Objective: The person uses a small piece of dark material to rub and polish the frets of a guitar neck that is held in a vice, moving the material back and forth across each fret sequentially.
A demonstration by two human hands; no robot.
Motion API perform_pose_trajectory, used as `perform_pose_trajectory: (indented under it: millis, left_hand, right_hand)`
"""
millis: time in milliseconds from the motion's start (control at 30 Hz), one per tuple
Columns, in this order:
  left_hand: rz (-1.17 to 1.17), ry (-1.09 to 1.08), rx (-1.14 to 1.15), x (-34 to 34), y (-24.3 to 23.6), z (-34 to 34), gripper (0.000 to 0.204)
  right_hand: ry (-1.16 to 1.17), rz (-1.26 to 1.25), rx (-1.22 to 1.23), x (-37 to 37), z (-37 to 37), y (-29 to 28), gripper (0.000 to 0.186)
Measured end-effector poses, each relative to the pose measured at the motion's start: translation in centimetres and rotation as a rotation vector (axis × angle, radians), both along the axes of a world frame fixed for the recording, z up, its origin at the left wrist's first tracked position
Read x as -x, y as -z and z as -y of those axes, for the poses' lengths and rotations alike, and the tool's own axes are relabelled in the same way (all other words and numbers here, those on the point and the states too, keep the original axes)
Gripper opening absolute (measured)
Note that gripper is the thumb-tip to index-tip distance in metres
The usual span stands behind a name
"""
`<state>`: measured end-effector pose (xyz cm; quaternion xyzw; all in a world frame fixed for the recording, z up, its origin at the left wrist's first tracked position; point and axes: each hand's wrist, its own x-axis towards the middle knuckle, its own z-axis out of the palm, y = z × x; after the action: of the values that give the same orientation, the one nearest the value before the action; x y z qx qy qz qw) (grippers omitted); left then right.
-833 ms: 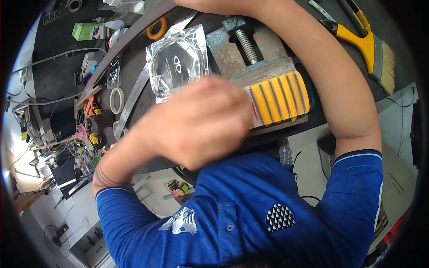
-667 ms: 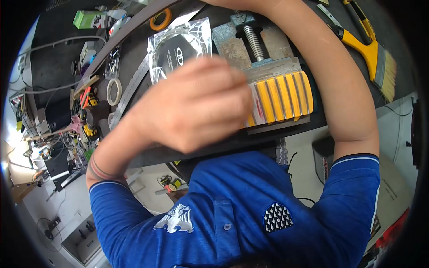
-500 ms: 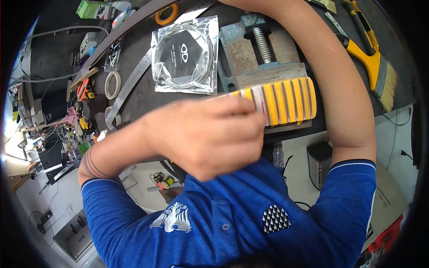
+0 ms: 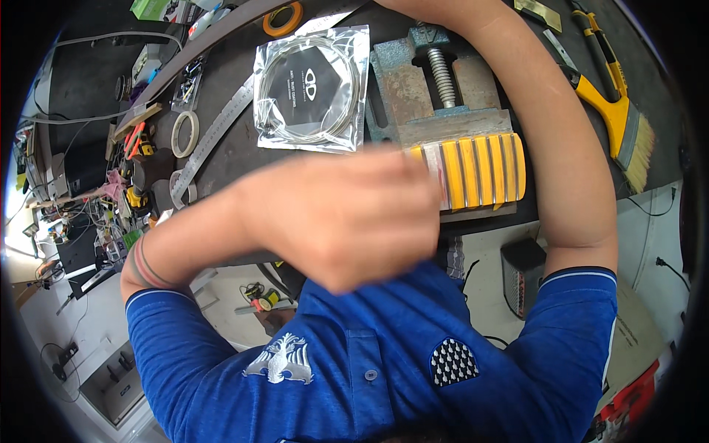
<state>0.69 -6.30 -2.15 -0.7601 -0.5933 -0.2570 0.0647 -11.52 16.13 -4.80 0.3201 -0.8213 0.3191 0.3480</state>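
The blurred, curled left hand [image 4: 353, 220] is partly hiding the yellow ribbed block [image 4: 484, 170] at the vise [image 4: 402, 92], apart from the mostly cut-off right hand [image 4: 417, 6], both grips remaining unclear.

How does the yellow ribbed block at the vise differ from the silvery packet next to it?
Colour: the yellow ribbed block has dark stripes; the silvery packet is shiny with a dark middle.
Surface: the block is ridged; the packet is thin and crinkled.
View: the left hand hides the block's left part, while the packet shows almost whole.
Shared: both are close to the vise.
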Motion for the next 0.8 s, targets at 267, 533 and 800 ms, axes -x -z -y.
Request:
perform_pose_trajectory:
  millis: [267, 533, 800]
  left_hand:
    - [-0.023, -0.002, -0.042, 1.0, -1.2, 0.0, 0.028]
    - [-0.181, 0.006, -0.090, 4.0, 0.3, 0.4, 0.032]
    - [-0.022, -0.055, 0.093, 2.1, -2.6, -0.1, 0.026]
  right_hand:
    - [-0.001, 0.007, 0.005, 0.0, 0.5, 0.5, 0.027]
    - [-0.015, 0.019, 0.004, 0.2, 0.9, 0.5, 0.028]
    - [-0.008, 0.021, 0.007, 0.2, 0.1, 0.3, 0.030]
